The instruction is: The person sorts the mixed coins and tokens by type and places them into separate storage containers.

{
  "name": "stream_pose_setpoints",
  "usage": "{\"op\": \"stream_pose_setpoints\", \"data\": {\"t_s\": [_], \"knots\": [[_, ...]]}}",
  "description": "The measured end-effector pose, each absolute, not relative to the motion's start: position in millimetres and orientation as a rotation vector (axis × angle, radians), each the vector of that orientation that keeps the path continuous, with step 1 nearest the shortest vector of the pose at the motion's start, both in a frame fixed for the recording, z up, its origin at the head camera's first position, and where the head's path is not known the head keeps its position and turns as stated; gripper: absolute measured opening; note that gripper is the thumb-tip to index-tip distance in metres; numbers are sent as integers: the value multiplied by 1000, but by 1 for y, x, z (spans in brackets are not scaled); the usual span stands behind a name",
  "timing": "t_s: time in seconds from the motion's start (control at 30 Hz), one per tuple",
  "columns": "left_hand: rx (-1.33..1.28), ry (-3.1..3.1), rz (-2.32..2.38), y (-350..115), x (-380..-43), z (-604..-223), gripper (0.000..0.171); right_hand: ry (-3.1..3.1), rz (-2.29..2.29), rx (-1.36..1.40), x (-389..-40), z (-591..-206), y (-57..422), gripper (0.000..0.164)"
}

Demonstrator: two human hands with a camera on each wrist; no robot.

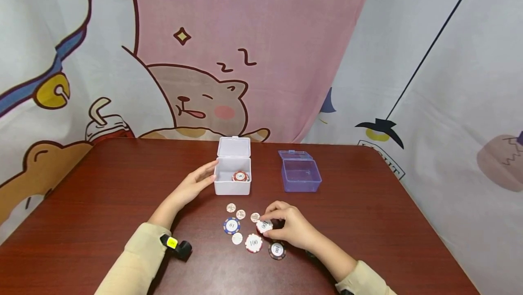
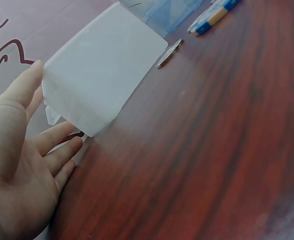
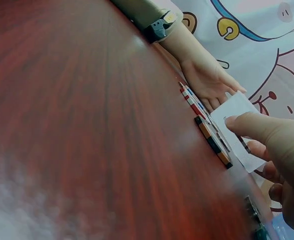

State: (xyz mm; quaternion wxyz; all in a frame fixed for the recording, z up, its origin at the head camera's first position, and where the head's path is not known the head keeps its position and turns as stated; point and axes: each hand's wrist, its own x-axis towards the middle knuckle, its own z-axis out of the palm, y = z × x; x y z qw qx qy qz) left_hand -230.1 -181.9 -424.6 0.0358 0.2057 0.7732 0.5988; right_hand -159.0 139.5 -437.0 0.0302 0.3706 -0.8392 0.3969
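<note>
My left hand (image 1: 192, 185) rests its extended fingers against the left side of a white plastic box (image 1: 232, 189), whose lid stands open. Inside that box lies a red-edged poker chip (image 1: 240, 176) marked 5. To the right, my right hand (image 1: 291, 225) pinches a white-faced poker chip (image 1: 264, 226) between thumb and fingers, low over the table. Around it lie a blue poker chip (image 1: 231, 225) marked 10, a red-and-white chip (image 1: 254, 243) marked 100, a black chip (image 1: 277, 250) and several small coins (image 1: 240, 214). In the right wrist view the thumb hides most of the pinched chip.
A translucent purple-blue box (image 1: 301, 186) with its lid open stands right of the white box. The dark red wooden table (image 1: 359, 204) ends at the back against a cartoon-printed curtain (image 1: 302, 59).
</note>
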Motion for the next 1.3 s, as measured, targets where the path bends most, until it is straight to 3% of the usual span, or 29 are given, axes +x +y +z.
{"op": "stream_pose_setpoints", "data": {"t_s": [0.43, 1.3], "knots": [[605, 2382, 1841, -185, -241, -442, 52, -2528, 1233, 1081, -164, -425, 133, 31], [611, 2388, 1842, -186, -241, -442, 51, -2426, 1346, 908, -188, -401, 101, 30]]}}
